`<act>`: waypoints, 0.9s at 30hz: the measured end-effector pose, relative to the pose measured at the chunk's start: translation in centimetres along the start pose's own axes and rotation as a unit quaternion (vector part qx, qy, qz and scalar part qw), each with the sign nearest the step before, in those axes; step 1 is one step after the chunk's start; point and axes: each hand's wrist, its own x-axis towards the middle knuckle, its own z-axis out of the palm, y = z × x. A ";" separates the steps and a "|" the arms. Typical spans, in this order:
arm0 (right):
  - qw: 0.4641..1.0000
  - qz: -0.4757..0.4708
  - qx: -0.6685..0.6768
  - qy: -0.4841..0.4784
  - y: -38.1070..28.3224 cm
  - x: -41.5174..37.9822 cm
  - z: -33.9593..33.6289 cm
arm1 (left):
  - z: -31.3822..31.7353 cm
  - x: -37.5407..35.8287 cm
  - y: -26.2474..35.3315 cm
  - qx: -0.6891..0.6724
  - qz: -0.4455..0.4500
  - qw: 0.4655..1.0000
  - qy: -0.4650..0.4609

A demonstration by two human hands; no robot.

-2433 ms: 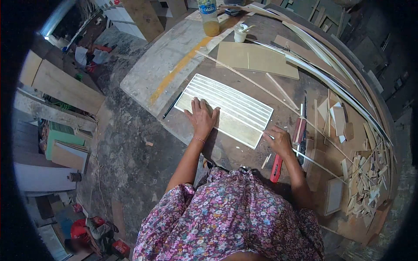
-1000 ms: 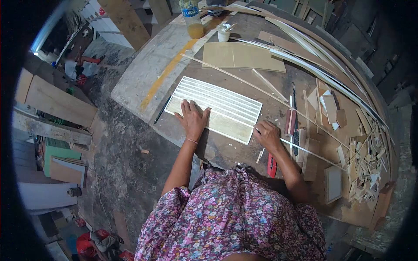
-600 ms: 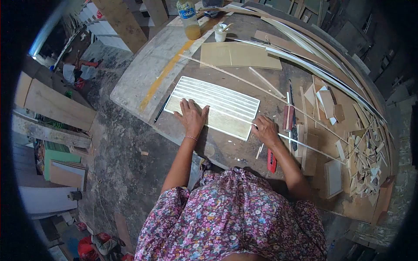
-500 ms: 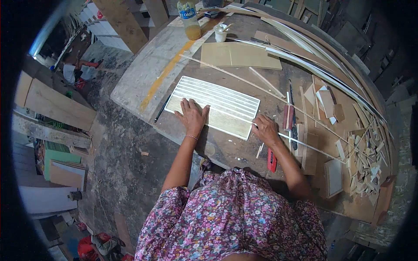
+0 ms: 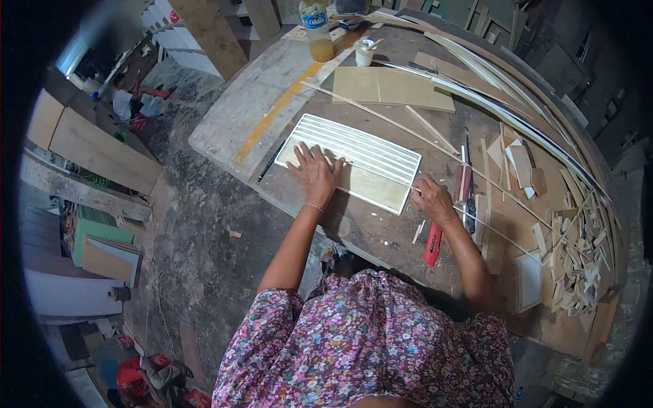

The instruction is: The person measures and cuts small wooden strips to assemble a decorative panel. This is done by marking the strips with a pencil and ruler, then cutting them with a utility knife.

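Note:
A small rectangular board (image 5: 381,187) lies on the workbench, with several white strips (image 5: 360,146) running lengthwise across its far part. My left hand (image 5: 318,173) rests on its near left part, fingers spread and palm down. Just off the board's right end, my right hand (image 5: 434,200) pinches a thin pale strip (image 5: 486,223). That strip runs from the board's edge, past my right wrist, toward the lower right. Near my right forearm lies a red cutter knife (image 5: 432,243). A dark pencil-like stick (image 5: 269,163) lies along the board's left edge.
Wood offcuts (image 5: 575,258) are heaped on the right, and long bent strips (image 5: 503,95) curve along the far edge. A bottle (image 5: 318,34), a white cup (image 5: 364,52) and a tan panel (image 5: 394,88) stand or lie farther back. Another person (image 5: 126,102) sits on the floor at left.
The whole view has shifted, so the bench appears farther right. My right hand has drawn slightly away from the board's right end, still pinching the strip. My left hand stays on the board.

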 end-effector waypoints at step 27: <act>0.950 0.210 0.128 -0.190 -9.6 -3.2 0.9 | -2.8 -8.2 1.8 -0.251 0.318 0.871 -0.277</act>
